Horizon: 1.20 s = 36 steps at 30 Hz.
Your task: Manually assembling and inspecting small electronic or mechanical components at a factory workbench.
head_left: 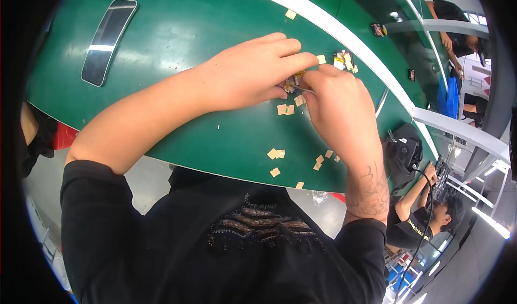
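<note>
Nearest, along the near edge of the green desk [177,142]: loose tan paper squares [276,154], scattered singly and in pairs, one right at the edge. No boxes or trays on the desk; the squares lie bare on the surface. Further in, toward the middle: left hand [250,72] and right hand [339,107] brought together, fingertips meeting over a small metal part [293,83] pinched between them. Left hand closed on the part from above; right hand holding a thin silvery tool [306,90] against it. Two more squares just below the part. Beyond the hands: a small yellow-and-dark component [342,60] with squares beside it. Toward the far left corner: a dark phone [107,40], face up, well apart. Past the white far edge: another person's arm.
</note>
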{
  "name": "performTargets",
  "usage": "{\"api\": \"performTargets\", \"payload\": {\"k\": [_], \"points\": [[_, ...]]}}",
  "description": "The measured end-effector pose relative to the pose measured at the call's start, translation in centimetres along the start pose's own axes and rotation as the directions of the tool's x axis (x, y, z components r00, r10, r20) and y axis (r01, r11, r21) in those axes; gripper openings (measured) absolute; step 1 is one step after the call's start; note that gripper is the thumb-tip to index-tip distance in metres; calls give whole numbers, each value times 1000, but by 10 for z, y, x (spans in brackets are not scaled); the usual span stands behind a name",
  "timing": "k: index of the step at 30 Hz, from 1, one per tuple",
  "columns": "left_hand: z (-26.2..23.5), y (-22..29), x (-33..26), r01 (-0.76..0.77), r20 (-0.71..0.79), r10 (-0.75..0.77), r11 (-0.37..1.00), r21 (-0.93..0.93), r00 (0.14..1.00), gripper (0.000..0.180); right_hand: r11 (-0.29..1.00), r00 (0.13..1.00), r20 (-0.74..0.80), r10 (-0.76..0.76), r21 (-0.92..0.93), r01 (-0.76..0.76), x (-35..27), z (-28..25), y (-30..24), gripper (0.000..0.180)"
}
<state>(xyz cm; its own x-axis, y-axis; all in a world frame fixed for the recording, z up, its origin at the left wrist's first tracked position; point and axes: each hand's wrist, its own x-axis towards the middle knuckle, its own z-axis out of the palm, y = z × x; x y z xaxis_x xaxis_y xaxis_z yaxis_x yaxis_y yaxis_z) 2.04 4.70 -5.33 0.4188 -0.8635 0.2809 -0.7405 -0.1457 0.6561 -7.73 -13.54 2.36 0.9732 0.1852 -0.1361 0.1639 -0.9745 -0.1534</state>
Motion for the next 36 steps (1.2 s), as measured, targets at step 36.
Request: {"api": "performTargets", "payload": {"k": [36], "points": [[-10, 5, 7, 51, 65, -52, 998, 30, 996, 71, 931, 963, -248, -102, 317, 180, -18, 49, 41, 37]]}}
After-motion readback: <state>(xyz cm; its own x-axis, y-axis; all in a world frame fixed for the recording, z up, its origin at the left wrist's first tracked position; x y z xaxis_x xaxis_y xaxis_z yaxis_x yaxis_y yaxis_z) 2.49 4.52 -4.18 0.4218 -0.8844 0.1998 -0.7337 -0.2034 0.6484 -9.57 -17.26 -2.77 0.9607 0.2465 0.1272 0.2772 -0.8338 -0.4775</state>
